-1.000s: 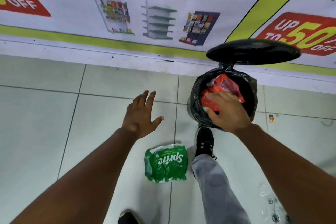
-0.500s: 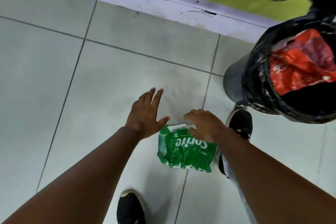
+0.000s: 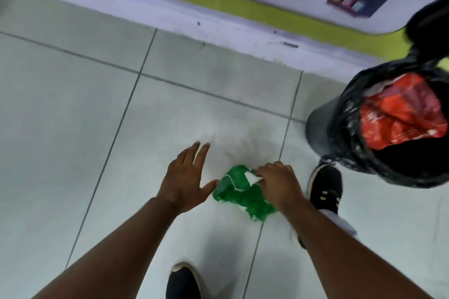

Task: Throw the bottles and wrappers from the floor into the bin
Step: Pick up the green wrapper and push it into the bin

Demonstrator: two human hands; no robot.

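A crumpled green Sprite wrapper (image 3: 239, 195) lies low over the pale floor tiles, bunched up under my right hand (image 3: 279, 185), whose fingers are closed on its upper edge. My left hand (image 3: 185, 178) hovers just left of the wrapper with fingers spread and thumb close to the plastic, holding nothing. The bin (image 3: 345, 128), lined with a black bag, stands at the right with its lid up. A red wrapper (image 3: 401, 114) lies inside it.
My right foot in a black shoe (image 3: 325, 187) rests at the bin's base, and my other shoe (image 3: 183, 281) is at the bottom edge. A wall with a printed banner and yellow-green stripe (image 3: 218, 0) runs along the top.
My right hand left the bin, where the red wrapper stays, came down to the green wrapper and closed on it, crumpling it. The view tilted down towards the floor.
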